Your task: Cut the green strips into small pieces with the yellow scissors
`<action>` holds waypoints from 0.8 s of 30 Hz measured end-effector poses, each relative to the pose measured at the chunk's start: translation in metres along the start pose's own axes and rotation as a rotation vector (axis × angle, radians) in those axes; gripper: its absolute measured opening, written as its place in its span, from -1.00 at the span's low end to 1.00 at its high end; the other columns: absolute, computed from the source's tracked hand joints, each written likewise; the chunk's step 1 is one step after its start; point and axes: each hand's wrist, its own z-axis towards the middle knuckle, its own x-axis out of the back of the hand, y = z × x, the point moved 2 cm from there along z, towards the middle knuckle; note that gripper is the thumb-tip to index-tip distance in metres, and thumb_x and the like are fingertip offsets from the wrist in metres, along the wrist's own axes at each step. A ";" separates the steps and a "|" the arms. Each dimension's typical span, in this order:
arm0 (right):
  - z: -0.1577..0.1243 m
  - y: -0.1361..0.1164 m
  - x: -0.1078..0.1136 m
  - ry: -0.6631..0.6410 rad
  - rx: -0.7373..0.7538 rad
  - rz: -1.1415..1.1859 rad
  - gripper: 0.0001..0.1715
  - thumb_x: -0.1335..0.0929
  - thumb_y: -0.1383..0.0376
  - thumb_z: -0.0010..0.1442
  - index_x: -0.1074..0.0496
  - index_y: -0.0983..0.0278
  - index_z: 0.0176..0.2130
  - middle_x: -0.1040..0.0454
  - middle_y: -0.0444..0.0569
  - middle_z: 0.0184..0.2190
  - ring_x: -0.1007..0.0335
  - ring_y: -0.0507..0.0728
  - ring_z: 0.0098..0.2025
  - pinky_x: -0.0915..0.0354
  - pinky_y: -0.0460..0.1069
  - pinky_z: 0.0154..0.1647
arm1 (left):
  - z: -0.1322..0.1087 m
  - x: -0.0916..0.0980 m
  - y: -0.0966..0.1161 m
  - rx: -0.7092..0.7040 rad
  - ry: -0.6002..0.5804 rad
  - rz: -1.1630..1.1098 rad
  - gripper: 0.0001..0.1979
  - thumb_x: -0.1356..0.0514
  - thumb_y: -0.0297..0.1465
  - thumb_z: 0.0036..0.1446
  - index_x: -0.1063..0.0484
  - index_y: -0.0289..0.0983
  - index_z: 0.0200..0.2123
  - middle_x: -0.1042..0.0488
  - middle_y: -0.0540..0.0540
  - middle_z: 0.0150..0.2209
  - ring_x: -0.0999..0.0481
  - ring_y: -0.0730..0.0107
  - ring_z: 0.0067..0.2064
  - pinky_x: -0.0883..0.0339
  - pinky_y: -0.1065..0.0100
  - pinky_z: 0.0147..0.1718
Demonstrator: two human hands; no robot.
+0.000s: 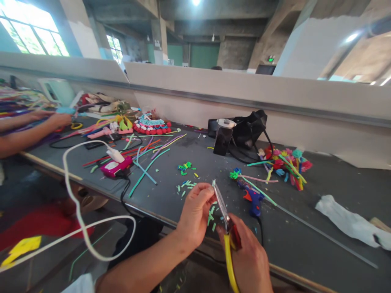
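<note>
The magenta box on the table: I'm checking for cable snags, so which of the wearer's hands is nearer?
Left. The left hand is to the right of the magenta box, apart from it; the right hand, holding a yellow-handled tool, is farther right.

Before you on the table [305, 219], a glue gun [255, 200] lies right of the scattered pieces [211, 215], and a phone [222, 141] stands behind both.

Looks like a craft workshop: has a long bench [299, 248] strewn with pipe cleaners [137, 151], flowers [284, 162] and a glue gun [255, 203], shows a co-worker's arms [21, 138] farther along, with concrete beams [226, 14], pillars [81, 30] and windows [33, 26] beyond.
</note>
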 end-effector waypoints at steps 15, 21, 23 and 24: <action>0.000 0.002 0.001 -0.045 0.025 0.047 -0.58 -0.25 0.07 0.34 -0.47 0.25 0.01 -0.61 -0.05 -0.31 -0.58 0.11 -0.35 -0.41 -0.10 -0.32 | -0.002 -0.005 -0.003 0.003 0.023 -0.010 -0.88 -0.33 -0.42 -0.01 -0.42 -0.27 -0.45 -0.40 0.04 -0.47 -0.34 0.50 -0.39 -0.23 0.43 -0.34; 0.002 -0.002 0.001 -0.055 0.018 0.113 -0.58 -0.24 0.08 0.34 -0.49 0.28 -0.03 -0.58 -0.09 -0.42 -0.56 0.09 -0.41 -0.40 -0.13 -0.37 | -0.002 -0.005 -0.003 0.012 0.010 0.007 -0.89 -0.31 -0.42 0.00 -0.42 -0.27 -0.43 -0.42 0.02 -0.45 -0.36 0.48 -0.37 -0.23 0.41 -0.30; 0.005 -0.004 0.004 -0.064 -0.013 0.161 -0.61 -0.25 0.07 0.33 -0.50 0.27 -0.09 -0.56 -0.10 -0.45 -0.54 0.08 -0.43 -0.39 -0.14 -0.40 | -0.001 -0.004 -0.004 0.022 0.002 0.017 -0.90 -0.30 -0.41 0.01 -0.42 -0.27 -0.43 -0.42 0.01 -0.45 -0.36 0.46 -0.37 -0.22 0.39 -0.29; 0.007 -0.005 0.006 -0.055 -0.038 0.197 -0.61 -0.26 0.07 0.32 -0.50 0.27 -0.13 -0.55 -0.10 -0.45 -0.54 0.08 -0.43 -0.39 -0.15 -0.40 | 0.000 -0.003 -0.004 0.024 -0.004 0.028 -0.91 -0.29 -0.41 0.00 -0.42 -0.27 -0.44 -0.41 0.01 -0.46 -0.35 0.45 -0.37 -0.22 0.39 -0.29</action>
